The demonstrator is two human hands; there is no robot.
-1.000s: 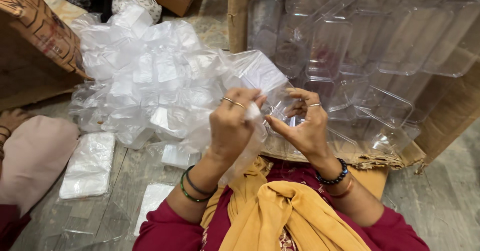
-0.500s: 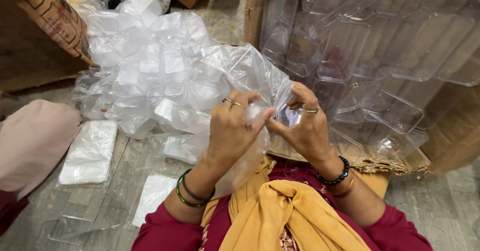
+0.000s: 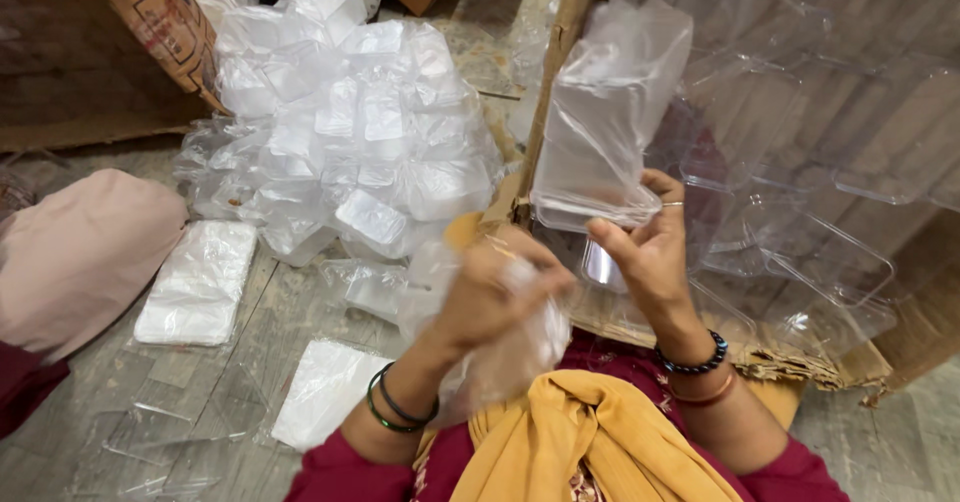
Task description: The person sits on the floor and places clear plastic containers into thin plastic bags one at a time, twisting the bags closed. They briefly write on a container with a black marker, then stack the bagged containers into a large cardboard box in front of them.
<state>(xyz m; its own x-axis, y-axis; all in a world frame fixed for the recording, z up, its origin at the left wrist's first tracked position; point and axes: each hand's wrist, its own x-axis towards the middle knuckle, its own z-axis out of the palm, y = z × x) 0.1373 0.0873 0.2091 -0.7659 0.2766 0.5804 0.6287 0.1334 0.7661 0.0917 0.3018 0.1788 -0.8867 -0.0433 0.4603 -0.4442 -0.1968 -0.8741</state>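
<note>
A large cardboard box (image 3: 80,72) lies open on its side at the upper left, on a grey plank floor (image 3: 290,312); to the right, a second cardboard box (image 3: 900,332) holds many clear plastic containers (image 3: 830,262), stacked and lying loosely; between both boxes a big heap of bagged clear containers (image 3: 350,132) rests on the floor; at the far left a pink cloth-covered shape (image 3: 80,252) is seen, probably the knee of another person; beside it lie two flat stacks of thin plastic bags (image 3: 198,284), one near the heap and one lower, near the left forearm.

The right hand (image 3: 650,252) holds a clear plastic container (image 3: 605,122) raised before the box, upright and slightly tilted; its grip is closed on the lower rim of the container, thumb in front and fingers behind. The left hand (image 3: 495,297) is blurred; its grip is closed on a crumpled thin plastic bag (image 3: 520,347), which hangs down just above the yellow scarf (image 3: 580,442). The two hands are near each other but do not touch.
</note>
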